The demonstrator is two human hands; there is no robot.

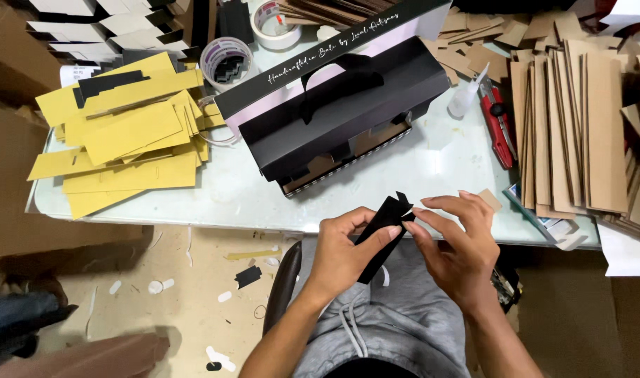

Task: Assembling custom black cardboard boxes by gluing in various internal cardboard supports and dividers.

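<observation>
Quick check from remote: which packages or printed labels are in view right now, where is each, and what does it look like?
Black cardboard carrier box: table centre, long, handle cut-out, pale script on lid edge.
Flat yellow card blanks: table left, loose pile.
Brown cardboard strips: table right, stacked rows.
Small black card piece: held between left hand and right hand.

Matt black card strip [383, 234]; matt black cardboard carrier box [341, 112] at twelve o'clock; smooth yellow card sheets [127, 140] at ten; rough brown cardboard strips [579, 133] at two; glossy glass tabletop [222, 196]
</observation>
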